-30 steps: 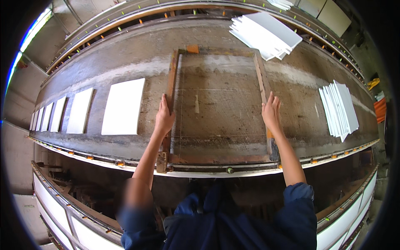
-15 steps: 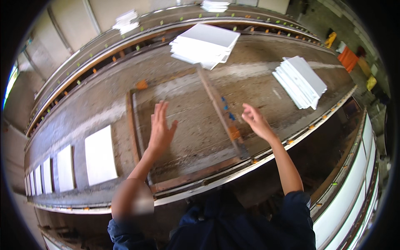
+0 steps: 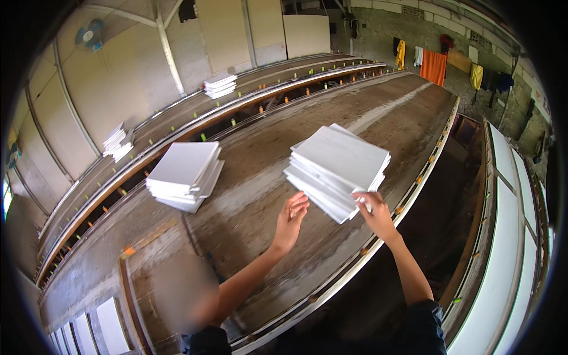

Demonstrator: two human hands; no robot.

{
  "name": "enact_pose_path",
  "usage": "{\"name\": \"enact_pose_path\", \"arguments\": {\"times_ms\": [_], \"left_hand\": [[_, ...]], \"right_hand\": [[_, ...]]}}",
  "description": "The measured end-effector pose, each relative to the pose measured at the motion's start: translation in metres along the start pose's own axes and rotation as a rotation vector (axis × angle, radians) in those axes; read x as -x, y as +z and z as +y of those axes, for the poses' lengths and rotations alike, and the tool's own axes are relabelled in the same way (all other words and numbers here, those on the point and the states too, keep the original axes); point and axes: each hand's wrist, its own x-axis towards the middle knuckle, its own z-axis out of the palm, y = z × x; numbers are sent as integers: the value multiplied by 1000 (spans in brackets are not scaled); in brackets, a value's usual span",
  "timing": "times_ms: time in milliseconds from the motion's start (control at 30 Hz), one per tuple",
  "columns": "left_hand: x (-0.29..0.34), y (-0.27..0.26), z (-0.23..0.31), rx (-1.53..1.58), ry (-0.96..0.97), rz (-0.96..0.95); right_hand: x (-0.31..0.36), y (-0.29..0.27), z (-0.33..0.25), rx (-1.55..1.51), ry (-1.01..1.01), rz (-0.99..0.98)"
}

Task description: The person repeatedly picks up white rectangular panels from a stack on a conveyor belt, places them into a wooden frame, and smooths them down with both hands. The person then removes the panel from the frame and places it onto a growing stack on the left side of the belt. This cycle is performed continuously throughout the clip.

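Note:
A thick stack of white sheets [image 3: 343, 155], unevenly piled, rests on the long brown-grey table [image 3: 254, 248]. My right hand [image 3: 378, 218] is at its near right corner, with bent fingers closed around the edges there. Just short of the stack's near left side is my left hand [image 3: 288, 223]. Its fingers are loosely curved with nothing in them, and a small gap seems to part it from the sheets.
A second stack of white sheets [image 3: 184, 163] sits farther left. A wooden frame [image 3: 125, 287] and single white sheets [image 3: 112, 324] lie at the lower left. Another long table [image 3: 278, 76] runs behind, carrying small stacks. Cloths [image 3: 433, 68] hang at the far wall.
My view has swung right along the table. Both hands, earlier spread in the air over the wooden frame, are now at the right-hand stack, the right one on its corner.

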Motion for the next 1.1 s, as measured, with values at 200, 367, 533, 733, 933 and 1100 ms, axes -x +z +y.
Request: {"name": "enact_pose_path", "arguments": {"times_ms": [200, 367, 533, 733, 933, 1100], "left_hand": [[-100, 87, -62, -77, -80, 328], [-126, 116, -66, -145, -331, 481], [-131, 126, -68, -148, -308, 614], [-139, 135, -69, -424, -231, 627], [-136, 128, -54, -211, 144, 572], [-89, 72, 19, -40, 280, 411]], "right_hand": [[-90, -25, 143, 339, -14, 109], [-122, -27, 181, 512, 69, -141], [-135, -24, 192, 486, 162, -215], [-146, -36, 170, 447, 301, -178], [-138, -57, 120, 254, 252, 81], [-131, -71, 35, -16, 130, 22]]}}
